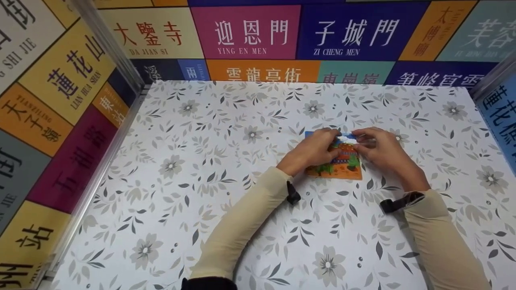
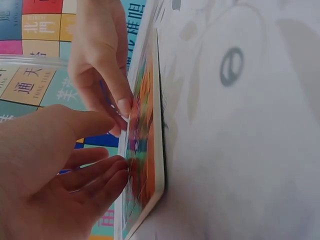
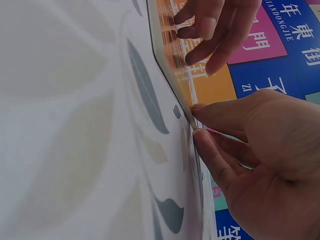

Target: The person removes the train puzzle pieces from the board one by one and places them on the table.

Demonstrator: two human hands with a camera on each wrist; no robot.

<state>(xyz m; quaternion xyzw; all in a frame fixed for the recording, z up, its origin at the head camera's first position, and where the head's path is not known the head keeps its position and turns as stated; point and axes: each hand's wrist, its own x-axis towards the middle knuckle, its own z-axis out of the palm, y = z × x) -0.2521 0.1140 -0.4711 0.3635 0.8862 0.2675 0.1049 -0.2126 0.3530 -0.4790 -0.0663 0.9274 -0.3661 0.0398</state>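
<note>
Picture board [image 1: 344, 163] lies flat on the floral surface [image 1: 242, 193], right of centre, closer to the far edge than the near one. Left hand [image 1: 313, 147] reaches over its left side, fingers loosely spread and apart, tips down at the picture; looks like steadying from above without gripping. Right hand [image 1: 382, 148]: thumb and finger close together, pinching at the board's far right corner, probably to control that corner while the left stops the board sliding. Can't tell if a small loose piece sits under the right fingertips.
</note>
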